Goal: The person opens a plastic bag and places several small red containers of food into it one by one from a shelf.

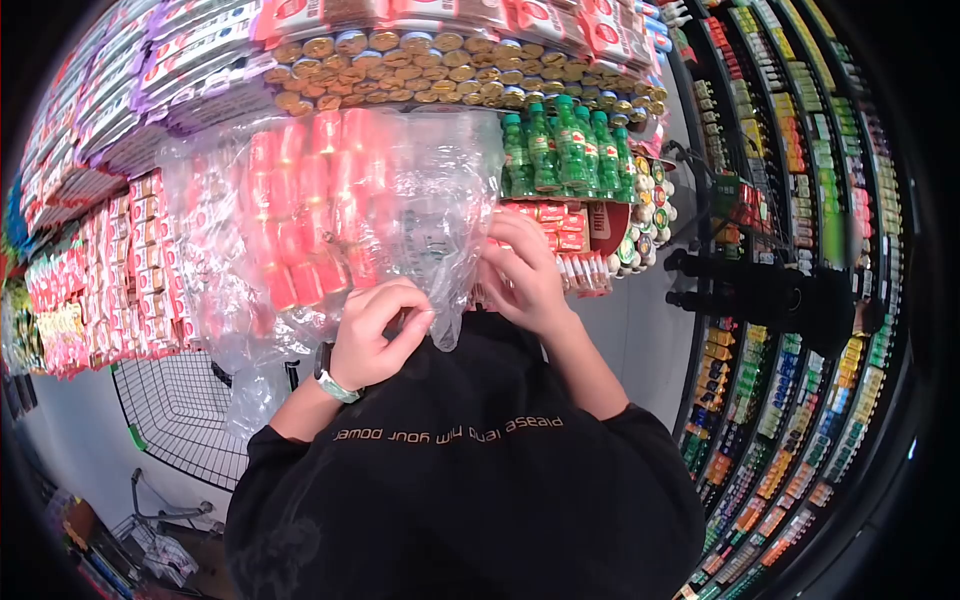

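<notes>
A large sheet of clear plastic film (435, 190) spreads in front of me, wrinkled and shiny. Through it show several rows of red cans (300, 215), slightly blurred by glare. My left hand (378, 335), with a band on the wrist, is closed in a pinch at the film's near edge. Higher up and to the right, my right hand (525, 270) has bent fingers gripping the film's right edge. Loose film hangs down between the two hands, against my black shirt (460, 490).
Green bottles (570, 150) stand right of the film, above red packs (560, 225). Gold-topped cans (400, 75) line the back. Wrapped packs (110, 270) are stacked at left, above a wire shopping cart (180, 410). A person in black (770, 295) is by the right shelves (790, 110).
</notes>
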The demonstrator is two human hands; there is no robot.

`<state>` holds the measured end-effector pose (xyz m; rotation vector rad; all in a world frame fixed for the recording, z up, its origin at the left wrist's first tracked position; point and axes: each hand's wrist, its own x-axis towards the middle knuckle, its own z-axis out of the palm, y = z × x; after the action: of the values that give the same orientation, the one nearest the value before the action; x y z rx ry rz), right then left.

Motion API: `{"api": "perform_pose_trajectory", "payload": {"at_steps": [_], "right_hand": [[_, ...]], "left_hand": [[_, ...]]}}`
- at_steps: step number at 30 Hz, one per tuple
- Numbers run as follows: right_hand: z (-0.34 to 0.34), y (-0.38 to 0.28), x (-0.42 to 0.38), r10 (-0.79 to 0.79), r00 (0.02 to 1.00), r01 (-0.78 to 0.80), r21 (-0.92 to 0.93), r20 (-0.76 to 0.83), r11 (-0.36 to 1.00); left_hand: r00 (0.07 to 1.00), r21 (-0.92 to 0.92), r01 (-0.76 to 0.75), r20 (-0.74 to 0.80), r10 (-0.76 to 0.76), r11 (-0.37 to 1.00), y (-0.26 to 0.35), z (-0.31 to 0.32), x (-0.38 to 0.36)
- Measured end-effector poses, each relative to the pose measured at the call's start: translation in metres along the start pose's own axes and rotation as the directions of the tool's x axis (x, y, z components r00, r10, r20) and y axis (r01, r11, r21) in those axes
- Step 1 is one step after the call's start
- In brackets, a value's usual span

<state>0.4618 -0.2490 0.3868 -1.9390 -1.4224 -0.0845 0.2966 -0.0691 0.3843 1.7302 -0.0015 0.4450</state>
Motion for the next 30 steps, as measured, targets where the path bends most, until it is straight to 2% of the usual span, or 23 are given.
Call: {"api": "perform_pose_trajectory", "payload": {"at_steps": [2,5,8,10,12,15,18,22,30], "right_hand": [[-0.006,0.012,-0.027,0.099,0.987,-0.106,-0.051,-0.126,0.993],[-0.013,0.034,-0.052,0.351,0.869,-0.39,-0.045,-0.349,0.92],[-0.024,0.046,-0.054,0.438,0.85,-0.483,-0.104,-0.292,0.869],[-0.027,0.055,-0.056,0.444,0.87,-0.477,-0.144,-0.212,0.867],[-0.029,0.06,-0.055,0.453,0.877,-0.476,-0.157,-0.163,0.865],[-0.03,0.065,-0.057,0.427,0.892,-0.448,-0.153,-0.147,0.881],[-0.028,0.065,-0.056,0.419,0.886,-0.453,-0.173,-0.198,0.875],[-0.017,0.069,-0.054,0.427,0.863,-0.481,-0.18,-0.27,0.858],[-0.005,0.067,-0.053,0.439,0.817,-0.531,-0.192,-0.373,0.825]], "left_hand": [[1.0,0.028,0.007,0.009,-0.007,1.0,-0.001,0.0,-0.001],[1.0,0.087,0.015,-0.019,-0.013,0.996,0.0,0.004,-0.003],[0.994,0.127,0.058,-0.104,-0.045,0.99,-0.001,0.019,-0.004],[0.982,0.155,0.144,-0.141,-0.122,0.977,0.002,0.027,-0.006],[0.958,0.091,0.208,-0.221,-0.183,0.974,0.005,0.039,-0.009],[0.921,0.049,0.246,-0.322,-0.218,0.968,0.003,0.055,-0.011],[0.888,0.077,0.283,-0.398,-0.231,0.956,0.005,0.067,-0.011],[0.934,0.239,0.264,-0.305,-0.186,0.934,0.01,0.069,-0.007],[0.981,0.29,0.177,-0.134,-0.143,0.941,0.017,0.044,0.008]]}}
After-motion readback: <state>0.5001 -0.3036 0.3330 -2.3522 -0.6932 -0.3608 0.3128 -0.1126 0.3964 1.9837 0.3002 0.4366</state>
